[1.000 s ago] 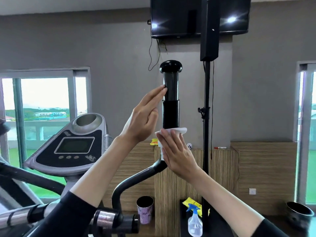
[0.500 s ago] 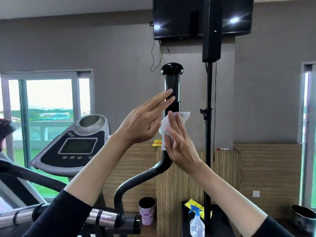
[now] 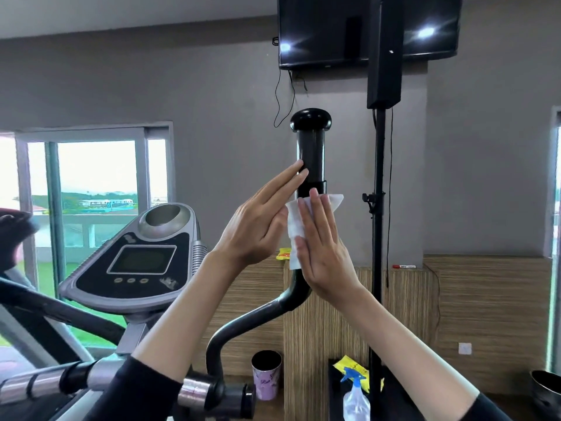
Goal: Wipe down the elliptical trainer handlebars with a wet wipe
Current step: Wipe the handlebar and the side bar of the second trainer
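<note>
At the centre of the frame, the upright black handlebar point(image 3: 311, 153) of the elliptical trainer is being flanked by two flat hands. The white wet wipe point(image 3: 294, 229) is being pressed against the bar, just below the collar of its grip, by the right hand point(image 3: 323, 256). That hand's fingers point(image 3: 315, 214) are being kept straight and close together over the wipe, not curled round it. The left hand point(image 3: 258, 226) is being laid along the bar's left side with its fingers extended. Their tips are being rested on the black grip above the wipe, and nothing is being gripped by them. The trainer's console point(image 3: 136, 262) is being shown at lower left. A purple cup point(image 3: 266, 378) and a spray bottle point(image 3: 355, 402) are being shown along the bottom edge.
</note>
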Demonstrator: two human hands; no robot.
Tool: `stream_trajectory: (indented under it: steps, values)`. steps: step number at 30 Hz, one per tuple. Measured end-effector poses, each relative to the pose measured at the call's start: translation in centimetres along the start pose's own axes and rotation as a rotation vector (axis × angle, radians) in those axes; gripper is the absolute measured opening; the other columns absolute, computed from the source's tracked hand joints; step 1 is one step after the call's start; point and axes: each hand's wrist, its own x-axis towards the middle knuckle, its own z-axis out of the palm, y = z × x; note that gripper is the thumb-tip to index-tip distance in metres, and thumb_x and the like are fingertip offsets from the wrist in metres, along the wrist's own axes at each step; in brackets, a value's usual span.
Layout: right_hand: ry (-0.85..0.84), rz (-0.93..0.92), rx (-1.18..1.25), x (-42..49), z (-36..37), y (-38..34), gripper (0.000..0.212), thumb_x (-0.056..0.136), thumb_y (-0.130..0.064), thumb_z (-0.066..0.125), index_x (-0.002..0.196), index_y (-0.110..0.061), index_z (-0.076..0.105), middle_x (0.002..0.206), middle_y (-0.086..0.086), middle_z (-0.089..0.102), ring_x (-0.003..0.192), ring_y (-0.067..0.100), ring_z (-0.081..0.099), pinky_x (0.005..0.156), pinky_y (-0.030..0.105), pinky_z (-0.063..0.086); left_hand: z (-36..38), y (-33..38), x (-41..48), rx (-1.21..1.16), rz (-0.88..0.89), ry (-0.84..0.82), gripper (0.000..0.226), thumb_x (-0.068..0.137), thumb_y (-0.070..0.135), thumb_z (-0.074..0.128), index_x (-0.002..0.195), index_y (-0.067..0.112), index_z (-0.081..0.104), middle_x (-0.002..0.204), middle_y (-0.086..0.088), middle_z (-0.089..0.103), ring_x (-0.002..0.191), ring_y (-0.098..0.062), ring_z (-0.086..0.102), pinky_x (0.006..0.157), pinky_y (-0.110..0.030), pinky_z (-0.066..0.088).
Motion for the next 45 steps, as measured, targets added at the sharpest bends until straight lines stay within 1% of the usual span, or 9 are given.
stream_trajectory:
  steps: [9, 13, 16, 21, 27, 30, 35, 39, 45]
  values:
    - [-0.013, -0.052, 0.02, -1.3, 0.1, 0.8, 0.049, 0.105, -0.029, 0.02, 0.148, -0.008, 0.013, 0.158, -0.015, -0.012, 0.147, 0.011, -0.003, 0.117, 0.022, 0.016, 6.5, 1.6, -5.8, -0.095, -0.235, 0.27, 0.054, 0.092, 0.01, 0.029, 0.145, -0.002, 0.031, 0.154, -0.012, 0.03, 0.144, -0.015, 0.027, 0.115, -0.024, 0.024]
    - [-0.014, -0.072, 0.015, -1.0, 0.1, 0.6, 0.057, 0.104, -0.026, 0.021, 0.152, -0.02, -0.007, 0.159, -0.012, -0.013, 0.147, 0.012, -0.004, 0.114, 0.037, 0.03, 9.5, 2.7, -8.9, -0.109, -0.381, 0.309, 0.056, 0.096, 0.014, 0.027, 0.149, 0.0, 0.017, 0.159, -0.011, 0.016, 0.148, -0.016, 0.014, 0.117, -0.02, 0.014]
    - [-0.038, -0.024, 0.002, -0.1, -0.2, 0.4, 0.053, 0.102, -0.021, 0.028, 0.149, -0.006, 0.009, 0.158, 0.002, 0.004, 0.147, 0.013, -0.004, 0.107, 0.045, 0.04, 11.3, 3.2, -10.6, -0.142, -0.458, 0.205, 0.059, 0.097, 0.02, 0.025, 0.152, 0.005, 0.008, 0.162, -0.003, 0.005, 0.149, -0.013, 0.006, 0.118, -0.019, 0.009]
    - [-0.057, -0.022, -0.032, 1.6, -0.8, 0.2, 0.052, 0.1, -0.015, 0.032, 0.147, 0.001, 0.017, 0.156, 0.011, 0.01, 0.147, 0.016, -0.003, 0.112, 0.049, 0.032, 13.2, 3.8, -11.8, -0.161, -0.512, 0.105, 0.065, 0.095, 0.022, 0.023, 0.151, 0.014, -0.009, 0.161, 0.006, -0.01, 0.148, -0.01, -0.004, 0.12, -0.025, 0.007]
    - [-0.051, -0.005, -0.04, 1.2, -0.7, -0.3, 0.051, 0.1, -0.013, 0.03, 0.147, 0.003, 0.018, 0.156, 0.012, 0.004, 0.146, 0.018, -0.01, 0.12, 0.039, 0.016, 14.6, 3.6, -13.4, -0.102, -0.447, 0.068, 0.076, 0.094, 0.019, 0.024, 0.144, 0.035, -0.031, 0.156, 0.015, -0.026, 0.147, -0.011, -0.013, 0.12, -0.026, 0.001]
    - [-0.047, -0.053, -0.088, -0.2, -0.1, 0.2, 0.051, 0.099, -0.013, 0.03, 0.146, 0.002, 0.017, 0.155, 0.011, 0.009, 0.147, 0.018, -0.008, 0.12, 0.034, 0.013, 15.3, 2.7, -14.2, -0.04, -0.421, 0.021, 0.078, 0.093, 0.019, 0.025, 0.144, 0.032, -0.032, 0.156, 0.008, -0.028, 0.147, -0.014, -0.015, 0.12, -0.029, 0.001]
    - [-0.046, -0.169, -0.176, -2.3, 0.9, 1.4, 0.053, 0.102, -0.019, 0.024, 0.152, -0.013, 0.008, 0.159, -0.002, 0.004, 0.147, 0.019, -0.006, 0.117, 0.044, 0.023, 15.9, 1.2, -15.7, 0.097, -0.343, -0.07, 0.079, 0.092, 0.017, 0.031, 0.148, 0.019, -0.025, 0.159, -0.014, -0.007, 0.148, -0.019, -0.01, 0.119, -0.036, 0.004]
    - [-0.045, -0.151, -0.126, -2.0, 0.7, 1.3, 0.049, 0.1, -0.017, 0.029, 0.147, -0.008, 0.018, 0.158, -0.011, -0.005, 0.147, 0.017, -0.008, 0.119, 0.038, 0.016, 15.7, 0.8, -16.1, 0.132, -0.286, -0.11, 0.079, 0.091, 0.015, 0.033, 0.15, 0.015, -0.02, 0.16, -0.016, -0.006, 0.149, -0.022, -0.004, 0.12, -0.036, 0.006]
    - [-0.011, -0.027, -0.003, 1.0, -0.8, -0.3, 0.05, 0.098, -0.007, 0.035, 0.146, 0.006, 0.023, 0.154, 0.025, 0.013, 0.144, 0.019, -0.004, 0.114, 0.012, 0.003, 15.7, 0.1, -16.9, 0.171, -0.226, -0.122, 0.077, 0.091, 0.015, 0.033, 0.152, 0.011, -0.014, 0.159, -0.008, -0.021, 0.149, -0.023, -0.005, 0.121, -0.034, 0.004]
